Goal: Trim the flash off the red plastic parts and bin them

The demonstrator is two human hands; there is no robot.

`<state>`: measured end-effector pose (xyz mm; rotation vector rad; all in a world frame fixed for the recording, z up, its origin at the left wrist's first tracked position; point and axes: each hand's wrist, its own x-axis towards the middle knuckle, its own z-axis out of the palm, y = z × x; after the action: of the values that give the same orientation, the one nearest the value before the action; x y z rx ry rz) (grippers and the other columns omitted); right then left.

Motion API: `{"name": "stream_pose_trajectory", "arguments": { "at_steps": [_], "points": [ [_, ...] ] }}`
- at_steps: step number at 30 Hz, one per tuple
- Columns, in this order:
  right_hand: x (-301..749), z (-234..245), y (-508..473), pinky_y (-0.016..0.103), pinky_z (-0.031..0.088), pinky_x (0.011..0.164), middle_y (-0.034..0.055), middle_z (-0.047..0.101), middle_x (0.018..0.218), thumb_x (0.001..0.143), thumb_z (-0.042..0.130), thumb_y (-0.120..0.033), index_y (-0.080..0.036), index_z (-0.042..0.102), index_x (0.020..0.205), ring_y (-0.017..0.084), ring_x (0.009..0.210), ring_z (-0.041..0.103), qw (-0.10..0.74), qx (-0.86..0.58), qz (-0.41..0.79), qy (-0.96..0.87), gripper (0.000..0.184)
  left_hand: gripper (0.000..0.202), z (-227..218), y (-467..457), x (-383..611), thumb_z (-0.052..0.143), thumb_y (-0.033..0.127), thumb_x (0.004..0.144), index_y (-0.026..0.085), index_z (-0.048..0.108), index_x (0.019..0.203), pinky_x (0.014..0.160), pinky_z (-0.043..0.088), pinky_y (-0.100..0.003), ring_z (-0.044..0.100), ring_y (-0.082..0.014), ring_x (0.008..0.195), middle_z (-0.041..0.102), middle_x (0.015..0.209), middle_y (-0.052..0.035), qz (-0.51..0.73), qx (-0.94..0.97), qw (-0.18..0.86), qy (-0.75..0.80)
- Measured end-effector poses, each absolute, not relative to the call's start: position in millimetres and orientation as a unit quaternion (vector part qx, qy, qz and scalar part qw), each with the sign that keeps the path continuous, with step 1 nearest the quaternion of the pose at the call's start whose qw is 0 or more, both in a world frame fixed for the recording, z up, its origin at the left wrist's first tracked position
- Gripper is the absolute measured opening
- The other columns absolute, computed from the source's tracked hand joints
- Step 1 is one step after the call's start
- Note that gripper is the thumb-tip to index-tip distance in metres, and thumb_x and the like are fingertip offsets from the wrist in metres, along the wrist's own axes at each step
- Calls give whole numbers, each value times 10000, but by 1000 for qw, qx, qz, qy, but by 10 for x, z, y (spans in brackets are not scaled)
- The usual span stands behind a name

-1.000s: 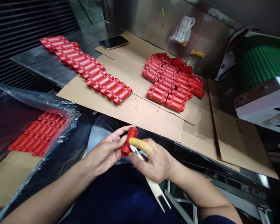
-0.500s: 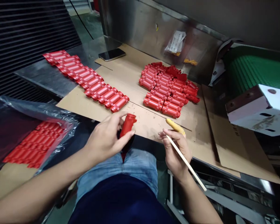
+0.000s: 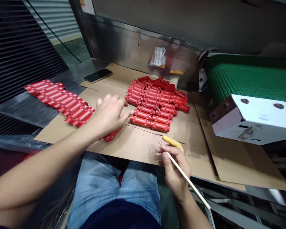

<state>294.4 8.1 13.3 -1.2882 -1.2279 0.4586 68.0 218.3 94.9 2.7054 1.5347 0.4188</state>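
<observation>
The open left hand [image 3: 108, 116] hangs empty at centre-left, just above a red ribbed cylinder [image 3: 112, 134] on the cardboard sheet [image 3: 143, 149]. The right hand [image 3: 173, 168] pinches a thin wooden stick [image 3: 188, 179] (one finger wears a yellow cot [image 3: 171, 141]), near rows of cylinders [image 3: 154, 109] packed side by side, seemingly for easy reach.

Red ribbed plastic cylinder [image 3: 112, 134], lying flat
</observation>
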Motion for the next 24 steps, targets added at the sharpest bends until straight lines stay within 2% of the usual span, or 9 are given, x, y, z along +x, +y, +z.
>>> {"name": "stream_pose_trajectory", "arguments": {
  "at_steps": [3,7,10,12,14,16,18,20,24],
  "points": [
    [2969,96,33,356,685,735,97,802,1013,1072,699,-240,-237,777,1192,219,863,790,615,-564,203,-512,143,296,1021,2690,908,587,351,1037,132,730,1176,1007,405,-560,549,-443,1254,678,1220,-224,102,884,-44,454],
    [3003,49,-56,355,695,739,92,804,1046,1070,705,-237,-251,777,1186,223,875,809,627,-559,242,-485,138,272,928,3135,1130,679,161,882,103,759,1136,1055,403,-554,544,-453,1294,662,1301,-264,31,911,-22,410],
    [3031,81,-131,352,697,758,83,797,1040,1068,698,-205,-259,789,1174,215,882,805,646,-516,269,-494,150,315,986,3130,1022,744,180,835,74,753,1131,1078,405,-565,551,-468,1284,676,1261,-275,55,900,0,433],
    [3036,136,-162,339,685,765,63,797,957,1074,686,-185,-254,803,1137,194,825,794,648,-503,281,-499,150,361,1107,2892,797,757,252,865,59,734,1169,1018,462,-539,618,-426,1160,704,1168,-244,88,883,37,460],
    [3008,203,-168,317,665,764,38,790,861,1077,692,-189,-244,815,1073,161,729,769,639,-513,305,-486,135,378,1199,2452,518,659,361,986,91,712,1245,865,534,-436,670,-307,935,732,1058,-167,134,857,131,480],
    [2936,270,-150,271,628,681,11,765,789,1074,714,-231,-239,815,1046,128,631,724,623,-517,362,-461,105,443,1173,1874,275,706,474,994,163,716,1310,766,554,-362,677,-251,861,762,1089,-141,234,708,457,485],
    [2825,322,-111,206,528,529,-9,737,772,1052,755,-294,-239,806,1091,92,546,645,604,-505,440,-432,85,537,1006,1281,136,811,511,916,211,742,1356,634,534,-303,663,-207,748,775,1115,-149,262,517,678,452],
    [2695,346,-61,173,442,467,-26,707,749,1002,817,-348,-229,795,1122,72,519,580,566,-495,511,-416,170,522,750,791,104,824,483,924,178,771,1344,486,363,-219,493,-105,538,724,868,-100,244,365,790,428],
    [2477,282,-3,176,423,457,-31,677,679,913,886,-454,-177,768,940,70,505,537,457,-500,610,-411,303,388,289,270,148,759,440,989,130,813,1216,474,222,-194,236,-39,463,491,581,30,276,173,861,391]
  ]
}}
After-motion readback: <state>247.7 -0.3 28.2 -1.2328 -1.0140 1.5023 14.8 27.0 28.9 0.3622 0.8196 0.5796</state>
